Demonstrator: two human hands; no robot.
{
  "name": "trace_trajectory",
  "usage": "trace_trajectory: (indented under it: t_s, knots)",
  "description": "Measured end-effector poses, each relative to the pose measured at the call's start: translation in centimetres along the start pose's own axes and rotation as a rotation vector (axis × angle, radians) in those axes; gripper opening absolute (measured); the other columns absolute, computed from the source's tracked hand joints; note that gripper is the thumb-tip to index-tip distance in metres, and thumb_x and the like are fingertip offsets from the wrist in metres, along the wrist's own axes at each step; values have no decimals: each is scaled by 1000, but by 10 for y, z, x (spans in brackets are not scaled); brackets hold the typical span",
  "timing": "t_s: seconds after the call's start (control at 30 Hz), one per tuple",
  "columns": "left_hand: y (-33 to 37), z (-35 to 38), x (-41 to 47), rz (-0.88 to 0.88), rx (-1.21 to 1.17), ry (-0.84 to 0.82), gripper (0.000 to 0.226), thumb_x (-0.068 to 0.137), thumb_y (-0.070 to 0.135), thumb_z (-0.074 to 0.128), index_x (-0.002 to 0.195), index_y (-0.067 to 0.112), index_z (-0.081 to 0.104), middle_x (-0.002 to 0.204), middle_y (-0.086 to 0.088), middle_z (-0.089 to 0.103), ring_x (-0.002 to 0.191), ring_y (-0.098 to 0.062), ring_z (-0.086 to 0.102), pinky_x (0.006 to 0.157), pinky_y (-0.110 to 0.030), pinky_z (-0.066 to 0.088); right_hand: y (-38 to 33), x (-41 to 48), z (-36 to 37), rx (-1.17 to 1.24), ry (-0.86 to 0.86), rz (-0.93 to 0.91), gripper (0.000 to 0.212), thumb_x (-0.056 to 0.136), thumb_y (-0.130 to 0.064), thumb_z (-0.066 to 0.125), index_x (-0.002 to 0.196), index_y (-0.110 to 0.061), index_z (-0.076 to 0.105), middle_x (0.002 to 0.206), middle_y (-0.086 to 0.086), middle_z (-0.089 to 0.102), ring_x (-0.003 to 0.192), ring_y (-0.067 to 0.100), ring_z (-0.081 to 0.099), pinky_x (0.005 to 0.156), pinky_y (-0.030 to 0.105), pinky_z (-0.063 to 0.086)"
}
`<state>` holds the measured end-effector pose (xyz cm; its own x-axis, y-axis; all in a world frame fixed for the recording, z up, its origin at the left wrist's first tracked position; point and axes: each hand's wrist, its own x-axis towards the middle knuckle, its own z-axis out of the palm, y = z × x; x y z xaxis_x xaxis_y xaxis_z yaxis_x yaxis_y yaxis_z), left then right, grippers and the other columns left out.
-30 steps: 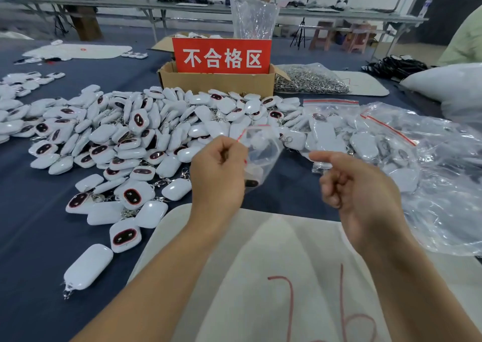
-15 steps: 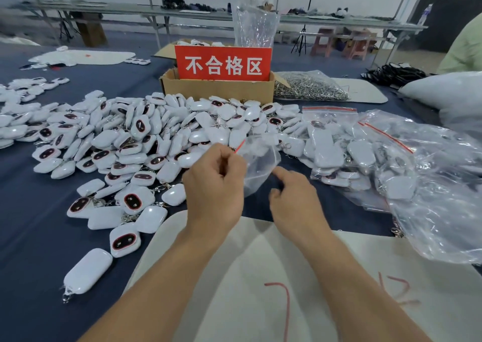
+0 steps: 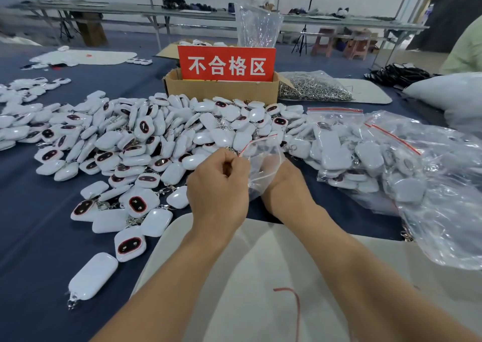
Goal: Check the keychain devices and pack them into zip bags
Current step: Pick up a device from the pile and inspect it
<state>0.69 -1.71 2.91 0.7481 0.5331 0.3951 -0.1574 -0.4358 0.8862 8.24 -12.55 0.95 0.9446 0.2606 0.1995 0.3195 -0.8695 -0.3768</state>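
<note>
Left hand (image 3: 217,185) pinches zip bag (image 3: 264,156) — mouth faces right hand (image 3: 285,185).

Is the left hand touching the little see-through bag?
Touching. The head view shows the left hand pinching the zip bag at its red-striped rim.

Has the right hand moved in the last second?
Yes: right hand went left, from well right of the red rectangular sign to below its right edge.

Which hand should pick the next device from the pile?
Right, probably. The left hand pinches the zip bag at its red-striped mouth; the right hand lies just behind it, beside the pile of keychain devices, fingers hidden by plastic.
</note>
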Motion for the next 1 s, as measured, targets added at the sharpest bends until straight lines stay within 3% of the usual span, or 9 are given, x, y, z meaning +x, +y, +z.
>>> trace_trajectory:
  t_s: [0.1, 0.23, 0.37, 0.43, 0.57, 0.7, 0.83, 0.9, 1.0]
  knots:
    - [2, 0, -2, 15, 12, -17, 25, 81, 33, 51, 58, 24, 46, 51, 11, 45, 55, -11, 41, 55, -32, 31, 5, -33, -14, -33, 90, 114, 31, 90, -17, 61, 65, -23, 44, 67, -7, 50, 68, 23, 54, 55, 31, 29]
    - [5, 2, -8, 26, 22, -82, 23, 81, 32, 52, 59, 25, 48, 51, 13, 46, 54, -11, 41, 56, -32, 33, 19, -69, -33, 54, 170, 228, 22, 89, -30, 70, 74, -24, 55, 73, -6, 65, 79, 25, 61, 68, 35, 45]
    - [5, 5, -16, 78, 89, -141, 21, 81, 36, 52, 62, 27, 51, 53, 16, 51, 55, -8, 46, 55, -30, 30, 29, -97, -44, 500, 397, 393, 16, 85, -22, 77, 75, -27, 66, 70, -21, 71, 70, 1, 69, 72, 23, 56]
    - [4, 8, -19, 99, 145, -187, 19, 81, 39, 54, 65, 28, 53, 54, 17, 54, 56, -7, 48, 55, -30, 34, 37, -103, -47, 605, 441, 513, 15, 81, -14, 75, 78, -27, 67, 68, -23, 72, 65, 1, 71, 73, 29, 59]
    - [2, 13, -28, 176, 297, -270, 23, 83, 34, 63, 65, 25, 54, 64, 18, 60, 65, -4, 53, 53, -24, 32, 42, -103, -53, 531, 429, 568, 23, 84, -6, 61, 89, -27, 69, 60, -22, 68, 63, 1, 64, 60, 13, 49]
    - [2, 12, -27, 162, 358, -240, 24, 77, 42, 53, 62, 23, 52, 66, 21, 60, 70, -3, 53, 52, -25, 28, 32, -97, -50, 484, 323, 567, 21, 99, -34, 52, 102, -25, 70, 89, -8, 70, 99, 24, 63, 84, 37, 48]
    - [1, 11, -22, 130, 380, -206, 25, 74, 44, 50, 59, 25, 50, 66, 28, 59, 77, 3, 53, 53, -26, 28, 25, -96, -42, 25, 133, 401, 22, 102, -36, 49, 110, -17, 57, 117, 7, 59, 111, 32, 55, 93, 44, 42]
    - [0, 10, -23, 130, 385, -215, 25, 76, 44, 51, 60, 25, 50, 67, 28, 59, 77, 3, 53, 53, -26, 28, 26, -96, -44, 116, 163, 412, 8, 100, -27, 53, 107, -24, 54, 111, 2, 62, 105, 30, 57, 88, 43, 46]
    - [-2, 11, -24, 158, 422, -254, 26, 81, 43, 57, 62, 26, 52, 70, 30, 60, 79, 5, 54, 54, -25, 29, 31, -99, -48, 440, 278, 435, 10, 96, -20, 60, 100, -26, 53, 91, -4, 66, 85, 24, 60, 71, 37, 46]
